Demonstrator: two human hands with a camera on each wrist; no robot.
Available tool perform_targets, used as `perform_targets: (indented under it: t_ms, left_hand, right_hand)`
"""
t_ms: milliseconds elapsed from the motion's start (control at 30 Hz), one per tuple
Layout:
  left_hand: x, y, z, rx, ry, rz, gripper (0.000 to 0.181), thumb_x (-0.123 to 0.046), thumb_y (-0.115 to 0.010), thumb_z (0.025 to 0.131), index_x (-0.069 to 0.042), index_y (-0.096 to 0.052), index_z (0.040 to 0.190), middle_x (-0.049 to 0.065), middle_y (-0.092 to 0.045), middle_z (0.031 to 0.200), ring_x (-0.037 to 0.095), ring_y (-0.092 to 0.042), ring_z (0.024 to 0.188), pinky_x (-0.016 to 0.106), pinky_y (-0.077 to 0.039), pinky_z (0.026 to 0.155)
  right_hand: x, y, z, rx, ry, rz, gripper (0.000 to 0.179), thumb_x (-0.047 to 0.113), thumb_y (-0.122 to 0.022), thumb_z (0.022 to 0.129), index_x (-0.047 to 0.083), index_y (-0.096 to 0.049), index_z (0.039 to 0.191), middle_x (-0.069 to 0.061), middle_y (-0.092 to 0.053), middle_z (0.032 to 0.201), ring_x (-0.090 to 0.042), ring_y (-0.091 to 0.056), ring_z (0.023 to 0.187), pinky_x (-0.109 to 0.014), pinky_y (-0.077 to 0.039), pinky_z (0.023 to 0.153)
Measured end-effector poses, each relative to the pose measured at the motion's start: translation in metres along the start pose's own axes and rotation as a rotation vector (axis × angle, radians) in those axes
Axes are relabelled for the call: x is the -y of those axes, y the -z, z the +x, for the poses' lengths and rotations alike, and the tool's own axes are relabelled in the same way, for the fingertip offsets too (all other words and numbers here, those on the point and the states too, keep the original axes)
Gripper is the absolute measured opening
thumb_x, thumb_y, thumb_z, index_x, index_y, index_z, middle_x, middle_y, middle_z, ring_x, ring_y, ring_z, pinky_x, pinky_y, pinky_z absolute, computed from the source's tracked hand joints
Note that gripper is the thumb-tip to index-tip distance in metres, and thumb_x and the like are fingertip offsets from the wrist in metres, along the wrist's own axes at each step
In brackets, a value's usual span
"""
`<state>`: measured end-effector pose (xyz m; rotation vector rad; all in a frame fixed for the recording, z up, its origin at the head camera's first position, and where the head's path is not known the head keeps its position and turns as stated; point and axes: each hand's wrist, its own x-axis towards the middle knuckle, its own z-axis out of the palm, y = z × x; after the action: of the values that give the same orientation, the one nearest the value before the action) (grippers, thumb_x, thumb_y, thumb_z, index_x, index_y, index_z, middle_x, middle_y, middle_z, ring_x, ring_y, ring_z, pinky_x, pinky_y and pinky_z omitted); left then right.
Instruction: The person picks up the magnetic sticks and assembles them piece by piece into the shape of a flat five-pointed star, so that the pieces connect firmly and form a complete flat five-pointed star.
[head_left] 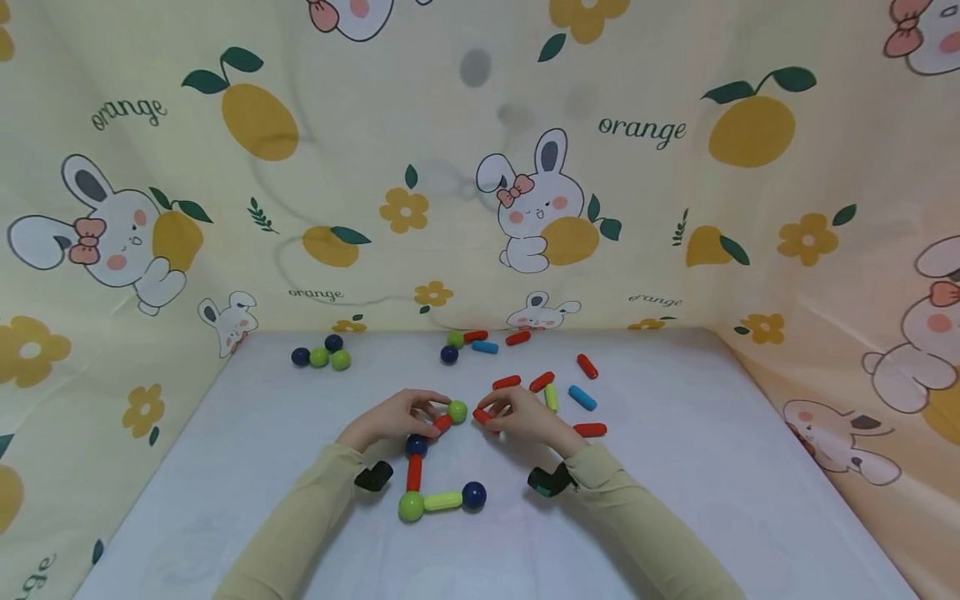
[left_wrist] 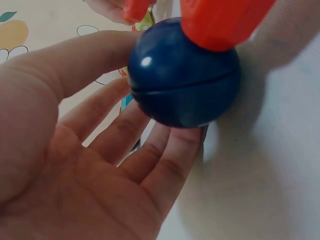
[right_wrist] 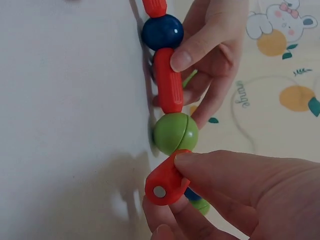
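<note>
My left hand [head_left: 401,414] grips a red magnetic rod [right_wrist: 168,82], thumb on its side and fingers behind it. That rod joins a green ball [head_left: 457,411] to a navy ball [left_wrist: 182,75]. From the navy ball the chain runs through another red rod [head_left: 414,473], a second green ball [head_left: 412,507] and a lime rod [head_left: 443,502] to a navy ball [head_left: 474,496] lying nearest me. Between thumb and fingers, my right hand [head_left: 525,414] pinches a loose red rod [right_wrist: 167,180], its round metal end showing. This rod is just right of the upper green ball.
Behind my right hand lie scattered red rods [head_left: 587,366], blue rods [head_left: 582,397] and a lime rod [head_left: 551,397]. Navy and green balls [head_left: 318,357] cluster at the back left. More balls [head_left: 449,354] and rods sit at the back middle, before the printed cloth.
</note>
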<state>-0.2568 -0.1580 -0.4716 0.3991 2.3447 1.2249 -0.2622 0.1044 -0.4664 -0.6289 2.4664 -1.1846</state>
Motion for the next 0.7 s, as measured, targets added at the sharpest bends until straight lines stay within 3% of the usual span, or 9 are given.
perform_targets:
  t_ms: [467, 700]
  left_hand:
    - [0.002, 0.0, 0.002, -0.003, -0.005, 0.0, 0.049, -0.013, -0.073, 0.084, -0.016, -0.058, 0.131, 0.002, -0.065, 0.104, 0.02, -0.059, 0.093, 0.039, -0.049, 0.086]
    - [-0.005, 0.001, 0.005, 0.002, 0.027, 0.044, 0.048, -0.015, -0.072, 0.086, -0.016, -0.057, 0.131, 0.002, -0.064, 0.101, 0.019, -0.059, 0.088, 0.037, -0.05, 0.083]
  right_hand:
    - [-0.001, -0.006, 0.013, 0.012, -0.037, -0.025, 0.025, 0.012, -0.071, 0.087, 0.014, -0.07, 0.112, 0.001, -0.064, 0.095, -0.019, -0.058, 0.087, -0.03, -0.052, 0.074]
    - [-0.001, -0.008, 0.015, 0.006, -0.044, -0.034, 0.025, 0.012, -0.071, 0.087, 0.013, -0.069, 0.112, 0.001, -0.064, 0.094, -0.018, -0.058, 0.085, -0.03, -0.051, 0.074]
